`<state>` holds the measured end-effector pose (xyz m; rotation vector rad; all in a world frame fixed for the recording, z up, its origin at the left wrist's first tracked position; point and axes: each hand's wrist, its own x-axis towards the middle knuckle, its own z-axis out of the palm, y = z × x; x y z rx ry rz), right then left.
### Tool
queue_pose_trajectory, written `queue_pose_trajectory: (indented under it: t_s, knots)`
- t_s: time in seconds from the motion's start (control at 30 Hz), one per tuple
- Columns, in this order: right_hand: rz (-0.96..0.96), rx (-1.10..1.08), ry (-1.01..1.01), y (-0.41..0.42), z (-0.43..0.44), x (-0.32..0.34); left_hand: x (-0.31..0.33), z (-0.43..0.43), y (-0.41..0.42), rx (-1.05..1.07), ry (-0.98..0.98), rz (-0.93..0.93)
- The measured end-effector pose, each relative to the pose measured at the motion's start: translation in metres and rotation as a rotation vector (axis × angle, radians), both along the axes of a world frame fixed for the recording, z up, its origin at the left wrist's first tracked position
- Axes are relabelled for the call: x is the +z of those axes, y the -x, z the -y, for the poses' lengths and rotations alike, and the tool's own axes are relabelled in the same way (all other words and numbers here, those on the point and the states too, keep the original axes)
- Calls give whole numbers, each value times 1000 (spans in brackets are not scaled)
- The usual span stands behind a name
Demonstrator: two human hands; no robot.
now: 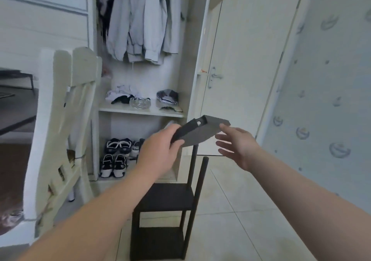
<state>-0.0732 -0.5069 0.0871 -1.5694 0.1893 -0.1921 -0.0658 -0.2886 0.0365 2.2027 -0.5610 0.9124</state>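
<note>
Gripping the grey shelf panel [202, 132] with the left hand [158, 152], tilted just above the black rack [168, 198], probably to fit its corner socket onto the poles [201, 180], the right hand [239, 146] spread flat and steadying the far edge.

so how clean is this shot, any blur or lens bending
Head view: flat, cool, dim light with no hard shadows or glare; the wide lens bows the door and wardrobe edges; the white chair at left is smeared; the dark panel in the left hand is fairly sharp, the right hand beside it a little soft.
</note>
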Motion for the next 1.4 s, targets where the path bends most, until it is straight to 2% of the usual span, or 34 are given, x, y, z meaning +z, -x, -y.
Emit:
queue_pose_trajectory:
  t_s: [0.07, 0.13, 0.3, 0.43, 0.8, 1.13, 1.27, 1.4]
  knots:
    - [111, -120, 189, -12, -2, 4, 1, -11, -13, -3, 135, -69]
    - [179, -183, 275, -25, -1, 3, -1, -21, -30, -46, 265, -172]
    - [131, -223, 394, -62, 9, -28, -13, -34, -66, -252, 604, -333]
    - [75, -167, 326, -91, 12, -54, -23, -49, -97, -329, 728, -425]
    - [49, -167, 75, -167, 12, -122, -65, -77, -179, -144, 964, -578]
    - [71, -168, 57, -205, 17, -141, -89, -78, -213, 6, 874, -691]
    - [74, -150, 68, -216, 17, -143, -97, -81, -223, 90, 921, -774]
    - [37, -166, 23, -223, 18, -154, -107, -77, -226, 71, 958, -844]
